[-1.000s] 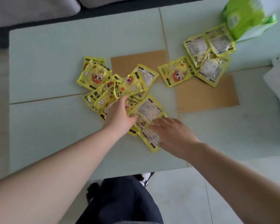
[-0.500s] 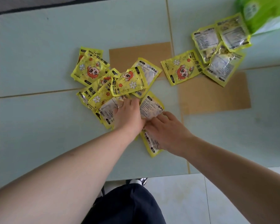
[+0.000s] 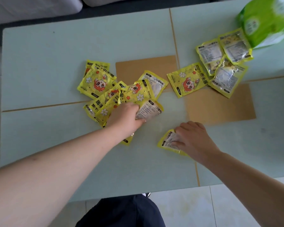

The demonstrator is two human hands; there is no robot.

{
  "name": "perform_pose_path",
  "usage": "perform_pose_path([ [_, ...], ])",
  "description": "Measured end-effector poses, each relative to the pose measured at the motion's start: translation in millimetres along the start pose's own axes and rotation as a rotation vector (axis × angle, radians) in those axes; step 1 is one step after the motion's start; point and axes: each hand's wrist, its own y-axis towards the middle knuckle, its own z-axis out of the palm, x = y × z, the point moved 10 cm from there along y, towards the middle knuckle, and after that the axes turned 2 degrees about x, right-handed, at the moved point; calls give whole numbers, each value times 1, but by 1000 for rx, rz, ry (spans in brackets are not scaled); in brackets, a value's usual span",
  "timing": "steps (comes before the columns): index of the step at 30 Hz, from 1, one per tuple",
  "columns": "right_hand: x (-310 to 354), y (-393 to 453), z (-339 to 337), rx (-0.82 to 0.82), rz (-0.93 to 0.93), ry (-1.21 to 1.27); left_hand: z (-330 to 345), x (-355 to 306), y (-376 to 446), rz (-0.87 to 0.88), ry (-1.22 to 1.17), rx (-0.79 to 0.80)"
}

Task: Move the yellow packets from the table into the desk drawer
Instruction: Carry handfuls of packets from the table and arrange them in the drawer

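Observation:
Several yellow packets lie in a loose pile (image 3: 103, 89) on the pale green table (image 3: 39, 63), left of centre. My left hand (image 3: 126, 117) rests on that pile, fingers curled around a packet turned label-side up (image 3: 148, 110). My right hand (image 3: 192, 140) presses on a single yellow packet (image 3: 168, 142) lying apart near the table's front edge. A second group of yellow packets (image 3: 220, 66) sits at the back right, one of them face up with a cartoon face (image 3: 187, 81). No drawer is visible.
A big green bag (image 3: 262, 22) stands at the back right corner. Brown patches (image 3: 220, 105) mark the tabletop. A grey sofa (image 3: 31, 9) runs behind the table. My dark trouser leg (image 3: 121, 212) shows below the front edge, over pale floor tiles.
My right hand has dragged one packet out of the pile, to the right and toward the front edge. My left hand has closed on a label-side-up packet in the pile.

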Motion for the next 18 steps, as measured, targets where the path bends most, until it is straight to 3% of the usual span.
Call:
perform_pose_path([
  [5, -12, 32, -37, -47, 9, 87, -52, 17, 26, 60, 59, -178],
  [10, -13, 80, -67, -12, -17, -45, -36, 32, 57, 17, 180, 39],
  [12, -13, 94, -73, 19, -20, -66, -32, 33, 59, 21, 196, 37],
  [18, 13, 122, -64, 156, -174, -207, -54, 27, 48, 138, 53, -161],
])
